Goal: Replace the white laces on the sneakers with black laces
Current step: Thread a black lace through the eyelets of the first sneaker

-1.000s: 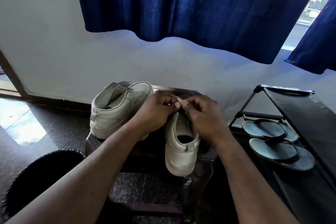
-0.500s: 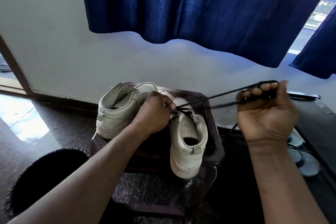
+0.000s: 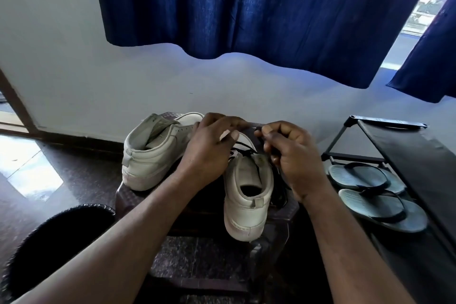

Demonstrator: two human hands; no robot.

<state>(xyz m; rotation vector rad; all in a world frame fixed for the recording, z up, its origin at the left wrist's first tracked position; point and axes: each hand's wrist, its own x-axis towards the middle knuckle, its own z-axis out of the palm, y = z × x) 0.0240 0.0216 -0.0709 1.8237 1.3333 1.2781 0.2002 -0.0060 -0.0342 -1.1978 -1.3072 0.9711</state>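
Black bin (image 3: 56,242) at near left. Dark stool (image 3: 209,207) on glossy floor held two white sneakers. Left hand (image 3: 209,148) gripped near sneaker (image 3: 246,195); right hand (image 3: 293,155) pinched its black lace (image 3: 243,147). Far sneaker (image 3: 153,155) beside. Two flip-flops (image 3: 380,207) on rack (image 3: 407,155); blue curtain (image 3: 246,7) behind.

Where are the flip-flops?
In the head view, the flip-flops lie on the right, under the black rack's top shelf, just right of the stool holding the sneakers.

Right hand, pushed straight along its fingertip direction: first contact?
Likely the left hand, just across the near white leather sneaker's front; the right hand, pinching the thin black lace, points left at it. Depth unclear.
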